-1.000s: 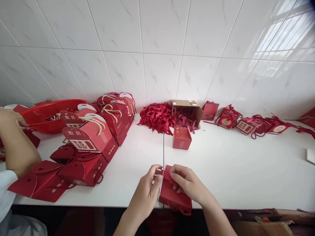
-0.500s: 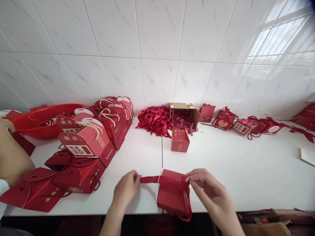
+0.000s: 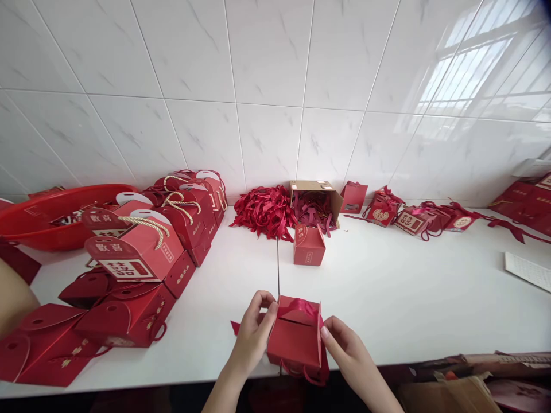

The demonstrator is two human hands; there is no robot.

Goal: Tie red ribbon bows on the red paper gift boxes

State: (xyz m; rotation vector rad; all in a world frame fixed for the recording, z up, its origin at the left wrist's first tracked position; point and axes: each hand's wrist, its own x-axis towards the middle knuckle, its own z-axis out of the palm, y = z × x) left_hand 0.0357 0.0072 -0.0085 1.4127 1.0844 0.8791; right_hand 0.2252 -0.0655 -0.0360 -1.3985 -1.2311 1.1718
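Note:
A red gift box [image 3: 294, 343] lies on its side at the table's front edge, with cord loops hanging at its lower edge. Across its top a red satin ribbon [image 3: 303, 307] bulges up in a loose arch; one tail sticks out to the left behind my left hand. My left hand [image 3: 257, 327] pinches the box's upper left edge, thumb and forefinger curled. My right hand [image 3: 344, 349] has thumb and fingers closed at the box's right edge, by the ribbon. Whether it also grips ribbon there is hard to tell.
Stacked red gift boxes [image 3: 129, 312] and a red basin [image 3: 26, 229] fill the left, beside another person's arm [image 3: 15, 295]. Behind are a ribbon pile [image 3: 262, 211], a cardboard box of ribbons [image 3: 329, 198] and a small red box [image 3: 309, 252]. Tied boxes [image 3: 415, 219] stand right.
My left hand has moved right from the stretched ribbon end to the box's edge. The ribbon, flat before, now arches up. My right hand has shifted lower along the box's right side.

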